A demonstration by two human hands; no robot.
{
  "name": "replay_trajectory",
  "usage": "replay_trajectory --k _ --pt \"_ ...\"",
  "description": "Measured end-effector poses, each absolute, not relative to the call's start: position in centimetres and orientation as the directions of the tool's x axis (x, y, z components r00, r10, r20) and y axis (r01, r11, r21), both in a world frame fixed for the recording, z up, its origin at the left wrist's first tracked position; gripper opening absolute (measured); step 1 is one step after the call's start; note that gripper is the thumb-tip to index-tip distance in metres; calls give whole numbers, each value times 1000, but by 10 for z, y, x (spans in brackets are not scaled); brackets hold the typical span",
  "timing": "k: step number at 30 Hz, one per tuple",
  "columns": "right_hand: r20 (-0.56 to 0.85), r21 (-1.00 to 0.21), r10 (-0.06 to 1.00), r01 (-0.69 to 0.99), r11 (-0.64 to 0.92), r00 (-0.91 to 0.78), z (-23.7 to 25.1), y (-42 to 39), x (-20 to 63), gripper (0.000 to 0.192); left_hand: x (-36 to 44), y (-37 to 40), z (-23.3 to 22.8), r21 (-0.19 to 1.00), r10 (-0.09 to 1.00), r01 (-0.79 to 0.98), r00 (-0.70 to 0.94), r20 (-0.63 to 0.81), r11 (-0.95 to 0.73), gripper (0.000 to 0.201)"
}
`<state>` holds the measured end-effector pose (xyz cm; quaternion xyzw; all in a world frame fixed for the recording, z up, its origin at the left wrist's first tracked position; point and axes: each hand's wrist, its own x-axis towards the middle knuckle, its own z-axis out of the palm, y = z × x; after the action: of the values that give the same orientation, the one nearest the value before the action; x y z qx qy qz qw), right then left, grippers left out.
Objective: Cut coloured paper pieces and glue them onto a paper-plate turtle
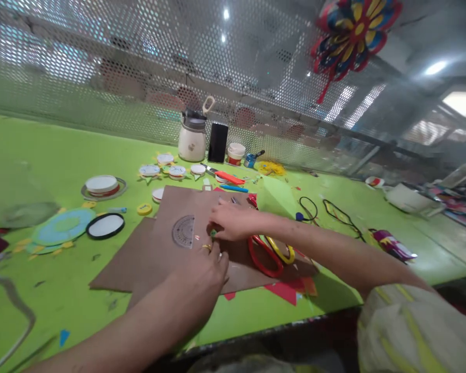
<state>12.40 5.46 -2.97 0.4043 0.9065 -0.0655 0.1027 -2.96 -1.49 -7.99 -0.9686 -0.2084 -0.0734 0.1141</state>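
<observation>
Right hand: fingers bent down together, small green piece right at the tips; cannot tell if pinched or only touched. Left hand: just below, fingers curled over the board, tips near the green piece; grip hidden, cannot tell. Both hands over a flat brown cardboard sheet, which overlaps another brown cardboard piece at left. Clear plastic half-round protractor lies on the sheet, left of the fingers. Red loop handle and yellow loop handle sit partly under the right forearm. Red paper scraps stick out at the near edge. Beyond the sheet: slim blue pen, red-handled cutter. Left: yellow tape roll, white disc with black rim. Back of the green desk: white-and-grey jug, upright black phone beside it.
</observation>
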Motion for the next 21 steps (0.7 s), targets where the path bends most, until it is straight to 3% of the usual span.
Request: replay_trajectory --k 5,10,16,21 --pt "-352 -42 725 784 620 -592 -28 65 121 18 -27 -21 -74 -280 397 412 911 108 -867 33" --pt "-396 -114 734 823 556 -551 -31 71 120 15 -24 -21 -81 -304 426 443 896 124 -843 40" --pt "-363 -210 745 828 520 -560 -38 76 125 7 -25 -23 -73 -320 429 436 898 95 -841 35" --pt "-307 -316 757 812 490 -576 -39 75 131 7 -27 -24 -70 -259 420 441 898 133 -859 28"
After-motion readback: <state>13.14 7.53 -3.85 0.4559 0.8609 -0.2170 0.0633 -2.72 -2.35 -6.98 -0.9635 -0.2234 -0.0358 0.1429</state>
